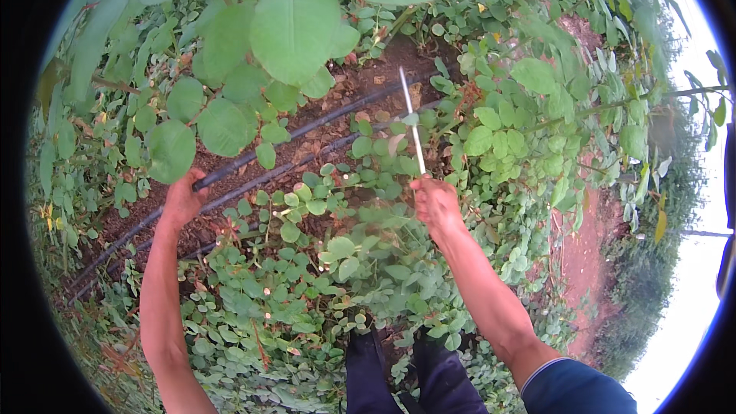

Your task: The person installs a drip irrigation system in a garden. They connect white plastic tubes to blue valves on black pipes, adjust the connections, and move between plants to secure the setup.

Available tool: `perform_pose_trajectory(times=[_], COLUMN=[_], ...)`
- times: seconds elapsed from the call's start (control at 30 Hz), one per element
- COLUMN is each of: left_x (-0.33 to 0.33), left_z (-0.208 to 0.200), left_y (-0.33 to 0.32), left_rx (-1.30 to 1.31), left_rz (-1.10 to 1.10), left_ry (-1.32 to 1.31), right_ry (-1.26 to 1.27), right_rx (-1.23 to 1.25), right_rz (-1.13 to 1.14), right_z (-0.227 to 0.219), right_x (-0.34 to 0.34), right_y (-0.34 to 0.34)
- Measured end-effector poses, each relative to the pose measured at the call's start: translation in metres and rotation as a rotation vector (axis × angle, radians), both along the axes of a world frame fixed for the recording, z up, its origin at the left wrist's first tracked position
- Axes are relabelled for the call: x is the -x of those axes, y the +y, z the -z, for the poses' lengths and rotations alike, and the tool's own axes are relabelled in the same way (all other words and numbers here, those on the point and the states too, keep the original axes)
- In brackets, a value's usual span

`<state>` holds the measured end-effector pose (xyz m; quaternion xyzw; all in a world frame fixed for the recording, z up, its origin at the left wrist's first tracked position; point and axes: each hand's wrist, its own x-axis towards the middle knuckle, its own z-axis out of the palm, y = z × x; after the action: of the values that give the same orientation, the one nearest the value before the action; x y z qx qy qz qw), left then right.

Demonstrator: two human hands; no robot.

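At the left, my left hand [182,198] is closed around a black hose [253,155] just above the soil. A leaf covers part of its fingers. My right hand [435,203] grips the lower end of a long, thin, pale rod [412,123], which may be a narrow blade. The rod points up and away, crossing over the hoses near its far end. Leafy plants surround both hands, and a few pale cut stem ends show between them.
A second black hose [268,176] runs beside the first along brown soil [368,80] strewn with dry leaves. Large leaves [295,31] hang close at the upper left. A long leafy stem [606,111] reaches across the right, above a reddish dirt path [586,261]. My dark-trousered legs [448,372] stand among the plants.
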<state>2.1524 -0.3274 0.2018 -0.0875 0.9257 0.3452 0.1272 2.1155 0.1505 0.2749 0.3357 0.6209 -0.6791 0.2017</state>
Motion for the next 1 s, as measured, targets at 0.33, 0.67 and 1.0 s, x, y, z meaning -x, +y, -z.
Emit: perform_pose_trajectory(times=[0.33,0.67,1.0], left_x=[0.004,0.002,0.005], left_z=[-0.001,0.012,0.015], left_y=[0.003,0.006,0.004], left_rx=[-0.071,0.008,0.012], left_rz=[-0.145,-0.095,-0.118], left_ry=[-0.081,0.025,0.042], right_ry=[-0.104,0.357,-0.013], right_rx=[0.173,-0.181,0.068], right_rz=[0.045,0.119,0.056], right_z=[-0.019,-0.013,-0.006], right_x=[0.009,0.02,0.018], right_y=[-0.007,-0.006,-0.003])
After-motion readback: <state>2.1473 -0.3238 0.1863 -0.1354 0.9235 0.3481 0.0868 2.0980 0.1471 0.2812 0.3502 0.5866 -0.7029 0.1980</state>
